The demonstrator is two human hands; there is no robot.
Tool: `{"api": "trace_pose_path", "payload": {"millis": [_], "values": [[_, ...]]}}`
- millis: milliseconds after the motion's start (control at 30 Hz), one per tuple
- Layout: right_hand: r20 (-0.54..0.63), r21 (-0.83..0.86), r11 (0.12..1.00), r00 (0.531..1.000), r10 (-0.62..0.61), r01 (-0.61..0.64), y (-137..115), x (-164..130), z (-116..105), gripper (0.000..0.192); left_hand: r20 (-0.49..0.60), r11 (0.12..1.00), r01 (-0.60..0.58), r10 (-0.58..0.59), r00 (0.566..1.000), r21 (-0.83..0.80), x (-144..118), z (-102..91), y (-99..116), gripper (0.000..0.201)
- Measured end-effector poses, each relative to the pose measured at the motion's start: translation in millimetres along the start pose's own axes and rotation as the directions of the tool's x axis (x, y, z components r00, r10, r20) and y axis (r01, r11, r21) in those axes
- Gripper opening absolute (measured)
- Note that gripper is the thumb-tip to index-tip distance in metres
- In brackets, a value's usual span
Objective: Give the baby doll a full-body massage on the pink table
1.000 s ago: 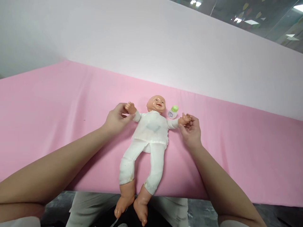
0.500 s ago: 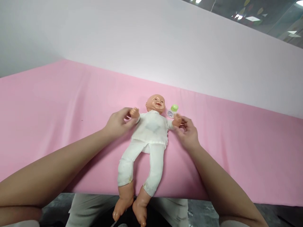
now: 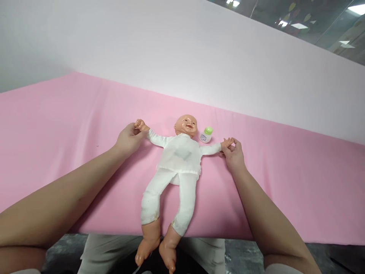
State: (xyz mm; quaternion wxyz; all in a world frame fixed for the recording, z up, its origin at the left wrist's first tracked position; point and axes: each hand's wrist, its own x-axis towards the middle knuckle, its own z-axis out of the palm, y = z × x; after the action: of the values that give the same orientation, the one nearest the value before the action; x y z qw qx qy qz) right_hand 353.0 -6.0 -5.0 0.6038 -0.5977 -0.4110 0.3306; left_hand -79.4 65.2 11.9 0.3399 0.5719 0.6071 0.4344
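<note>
A baby doll [image 3: 182, 154] with a white cloth body lies face up on the pink cloth, its bare feet hanging over the near edge. Its arms are stretched out to both sides. My left hand [image 3: 129, 140] is closed round the doll's hand and wrist on the left. On the other side, my right hand [image 3: 235, 154] pinches the doll's other hand between thumb and fingers. Beside the doll's head stands a small white bottle [image 3: 205, 136] with a green cap, touched by neither hand.
The pink cloth [image 3: 285, 182] covers the table, with soft folds in it. A white wall [image 3: 142, 45] rises behind the table, with a glass pane [image 3: 285, 23] at the upper right. My legs [image 3: 105, 253] are below the near edge.
Both of my hands have moved outward with the doll's hands in them. The doll's arms have gone from drawn in near its body to spread wide.
</note>
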Motion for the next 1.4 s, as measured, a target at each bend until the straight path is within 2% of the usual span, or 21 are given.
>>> {"api": "trace_pose_path", "payload": {"millis": [100, 167, 200, 233, 333, 367, 400, 433, 500, 567, 667, 733, 800, 900, 1000, 1067, 1133, 1233, 1300, 1333, 1400], "values": [[0.079, -0.089, 0.961, 0.964, -0.254, 0.261, -12.4, -28.2, 10.2, 0.084, -0.025, 0.981, -0.183, 0.185, 0.982, 0.067, -23.1, 1.9, 16.3, 0.033], [0.164, -0.195, 0.891, 0.910, -0.382, 0.409, -20.5, -49.0, 19.2, 0.078, 0.050, 0.931, -0.351, 0.347, 0.936, 0.106, -39.6, 5.0, 25.9, 0.038], [0.250, -0.264, 0.822, 0.858, -0.448, 0.506, -24.0, -58.2, 24.1, 0.069, 0.121, 0.894, -0.431, 0.418, 0.901, 0.122, -46.7, 7.2, 29.5, 0.036], [0.372, -0.300, 0.734, 0.783, -0.498, 0.609, -26.9, -66.1, 29.2, 0.057, 0.203, 0.851, -0.510, 0.481, 0.853, 0.125, -52.5, 9.6, 32.1, 0.034], [0.680, -0.230, 0.478, 0.491, -0.545, 0.848, -31.2, -78.8, 42.4, 0.040, 0.418, 0.714, -0.691, 0.596, 0.685, 0.114, -61.0, 17.2, 32.8, 0.032], [0.721, -0.201, 0.425, 0.427, -0.546, 0.883, -31.2, -79.8, 45.5, 0.040, 0.457, 0.676, -0.728, 0.613, 0.644, 0.119, -61.1, 19.4, 31.1, 0.032], [0.736, -0.188, 0.390, 0.392, -0.552, 0.902, -30.6, -79.6, 47.6, 0.041, 0.479, 0.646, -0.752, 0.623, 0.618, 0.130, -60.4, 21.2, 28.9, 0.032], [0.734, -0.190, 0.368, 0.381, -0.562, 0.910, -29.4, -78.6, 48.8, 0.040, 0.487, 0.627, -0.766, 0.630, 0.605, 0.141, -59.3, 22.6, 26.7, 0.032], [0.708, -0.210, 0.358, 0.394, -0.586, 0.910, -26.4, -75.4, 48.6, 0.036, 0.475, 0.622, -0.769, 0.638, 0.607, 0.147, -57.0, 24.1, 23.3, 0.031], [0.655, -0.252, 0.401, 0.460, -0.599, 0.881, -23.1, -71.4, 45.3, 0.033, 0.430, 0.664, -0.731, 0.622, 0.655, 0.154, -55.7, 24.0, 22.9, 0.031], [0.469, -0.343, 0.610, 0.693, -0.548, 0.715, -17.8, -61.6, 36.4, 0.039, 0.289, 0.787, -0.577, 0.513, 0.808, 0.219, -53.1, 20.1, 26.2, 0.036], [0.307, -0.287, 0.783, 0.827, -0.471, 0.553, -13.7, -50.3, 28.4, 0.053, 0.154, 0.876, -0.419, 0.391, 0.907, 0.239, -47.5, 15.3, 27.4, 0.038], [0.188, -0.146, 0.903, 0.907, -0.376, 0.404, -8.9, -35.4, 19.4, 0.068, 0.032, 0.946, -0.247, 0.245, 0.969, 0.209, -37.0, 9.8, 24.8, 0.040], [0.072, -0.036, 0.994, 0.992, -0.100, 0.103, -1.0, -12.1, 6.6, 0.076, -0.056, 0.997, 0.024, -0.020, 0.998, 0.073, -14.9, 3.1, 13.6, 0.039], [0.022, -0.010, 0.985, 0.985, 0.171, -0.170, 5.8, 3.9, -1.1, 0.067, -0.020, 0.970, 0.212, -0.216, 0.976, -0.114, 5.7, 1.0, -0.6, 0.033], [0.029, 0.000, 0.973, 0.972, 0.232, -0.232, 8.4, 8.3, -2.4, 0.063, 0.005, 0.951, 0.240, -0.244, 0.970, -0.194, 13.8, 1.7, -7.1, 0.032], [0.048, 0.021, 0.977, 0.977, 0.209, -0.210, 8.7, 7.8, -1.2, 0.066, 0.013, 0.944, 0.212, -0.216, 0.976, -0.254, 15.3, 3.1, -8.6, 0.034], [0.050, 0.033, 0.998, 0.998, 0.050, -0.051, 3.7, -2.1, 4.5, 0.080, -0.017, 0.954, 0.083, -0.092, 0.996, -0.287, 3.7, 5.3, -1.0, 0.038], [0.066, -0.008, 0.992, 0.990, -0.126, 0.127, -3.1, -15.1, 10.3, 0.087, -0.055, 0.979, -0.059, 0.049, 0.997, -0.196, -11.8, 7.2, 8.4, 0.044], [0.091, -0.044, 0.973, 0.970, -0.224, 0.228, -7.1, -23.2, 13.8, 0.087, -0.075, 0.982, -0.145, 0.137, 0.988, -0.117, -20.7, 8.5, 13.3, 0.046], [0.195, -0.134, 0.900, 0.901, -0.387, 0.416, -15.2, -41.3, 21.9, 0.075, -0.012, 0.940, -0.338, 0.339, 0.941, 0.042, -37.9, 12.2, 21.3, 0.042]]}}
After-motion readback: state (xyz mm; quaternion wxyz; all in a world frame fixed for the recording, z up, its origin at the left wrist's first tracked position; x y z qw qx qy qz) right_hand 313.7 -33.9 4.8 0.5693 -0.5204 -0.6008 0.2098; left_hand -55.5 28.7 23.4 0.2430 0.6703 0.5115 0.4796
